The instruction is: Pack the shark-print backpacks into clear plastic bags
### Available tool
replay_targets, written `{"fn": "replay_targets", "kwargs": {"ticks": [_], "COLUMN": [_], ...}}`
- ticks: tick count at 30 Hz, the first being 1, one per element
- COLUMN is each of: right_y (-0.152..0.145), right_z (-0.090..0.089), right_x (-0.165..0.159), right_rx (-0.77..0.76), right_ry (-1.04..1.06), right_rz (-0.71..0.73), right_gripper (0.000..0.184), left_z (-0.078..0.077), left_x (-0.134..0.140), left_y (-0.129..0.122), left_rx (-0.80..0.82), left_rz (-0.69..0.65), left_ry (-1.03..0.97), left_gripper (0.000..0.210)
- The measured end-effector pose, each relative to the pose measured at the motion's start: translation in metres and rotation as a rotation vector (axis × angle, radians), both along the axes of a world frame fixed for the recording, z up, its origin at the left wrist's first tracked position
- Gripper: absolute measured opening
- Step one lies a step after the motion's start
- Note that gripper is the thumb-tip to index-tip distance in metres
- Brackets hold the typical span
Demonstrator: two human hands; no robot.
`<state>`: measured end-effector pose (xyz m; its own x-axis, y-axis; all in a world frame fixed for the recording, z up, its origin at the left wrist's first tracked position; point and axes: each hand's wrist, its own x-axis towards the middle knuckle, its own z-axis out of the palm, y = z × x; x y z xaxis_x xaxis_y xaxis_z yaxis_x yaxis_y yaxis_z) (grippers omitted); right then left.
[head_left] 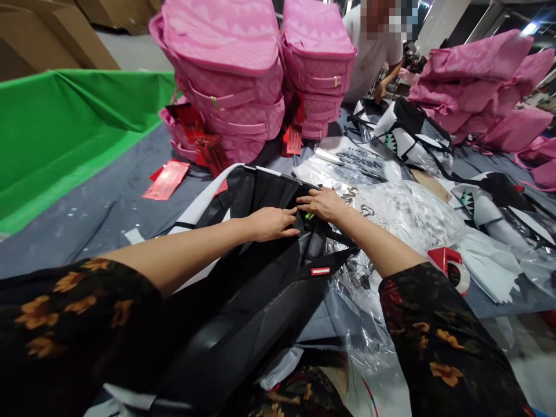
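Note:
A black and white backpack (260, 284) lies in front of me, its black padded side up and a small red and white label on it. My left hand (274, 224) rests on the black panel, fingers stretched and slightly apart. Close by, my right hand (322, 204) touches the bag's upper edge with its fingers spread toward the left. A small bright green piece (309, 216) shows between the hands. What lies under my fingertips is hidden.
Pink backpacks (234, 92) with red tags stand beyond the bag. Clear plastic bags (403, 214) and a red tape dispenser (447, 263) lie right. More black-and-white bags (412, 130) and a pink pile (473, 87) sit farther off. A person (369, 63) stands behind. Green sheeting (78, 127) borders the left.

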<state>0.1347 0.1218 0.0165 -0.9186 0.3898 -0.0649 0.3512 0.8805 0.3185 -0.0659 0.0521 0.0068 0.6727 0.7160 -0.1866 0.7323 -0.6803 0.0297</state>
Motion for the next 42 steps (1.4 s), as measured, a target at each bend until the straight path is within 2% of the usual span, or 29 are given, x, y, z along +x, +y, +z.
{"fn": "replay_targets", "kwargs": {"ticks": [4, 6, 8, 10, 12, 14, 16, 18, 23, 30, 33, 37, 42], "right_y": [-0.001, -0.008, -0.018, -0.029, -0.037, -0.040, -0.039, -0.035, -0.027, -0.027, -0.029, -0.026, -0.022], "right_z": [0.002, 0.006, 0.009, 0.010, 0.007, 0.000, -0.007, -0.013, -0.020, -0.018, -0.016, -0.015, -0.014], "right_x": [0.006, 0.011, 0.014, 0.013, 0.007, 0.000, -0.007, -0.010, -0.011, -0.017, -0.019, -0.022, -0.024], "right_rx": [-0.021, -0.009, 0.026, -0.008, -0.193, -0.478, -0.676, -0.715, -0.600, -0.426, -0.432, -0.424, -0.435], "right_ry": [0.069, 0.253, 0.562, 0.902, 1.153, 1.250, 1.230, 1.178, 1.005, 0.935, 0.860, 0.921, 0.875], "right_rz": [0.045, 0.024, -0.101, -0.311, -0.481, -0.546, -0.536, -0.529, -0.626, -0.641, -0.656, -0.656, -0.605], "right_gripper": [0.026, 0.025, 0.025, 0.032, 0.039, 0.044, 0.045, 0.041, 0.022, 0.015, 0.013, 0.015, 0.014], "left_z": [0.001, 0.002, 0.002, 0.003, 0.004, 0.005, 0.005, 0.004, 0.004, 0.002, 0.003, 0.003, 0.004], "left_x": [-0.001, -0.002, -0.003, -0.003, -0.003, -0.002, -0.002, -0.001, -0.001, 0.000, 0.000, -0.001, 0.000], "left_y": [0.001, 0.002, 0.002, 0.001, 0.001, 0.000, 0.000, 0.000, 0.000, 0.000, 0.000, -0.001, -0.001], "left_rx": [-0.019, -0.032, -0.037, -0.038, -0.039, -0.035, -0.023, -0.008, 0.007, 0.017, 0.020, 0.028, 0.022], "left_rz": [0.001, -0.002, -0.009, -0.014, -0.009, -0.001, 0.003, 0.006, 0.015, 0.020, 0.019, 0.009, 0.010], "left_ry": [0.005, -0.014, -0.043, -0.060, -0.056, -0.048, -0.051, -0.065, -0.095, -0.106, -0.100, -0.107, -0.104], "left_gripper": [0.042, 0.040, 0.039, 0.039, 0.040, 0.041, 0.040, 0.038, 0.036, 0.036, 0.038, 0.037, 0.038]}}
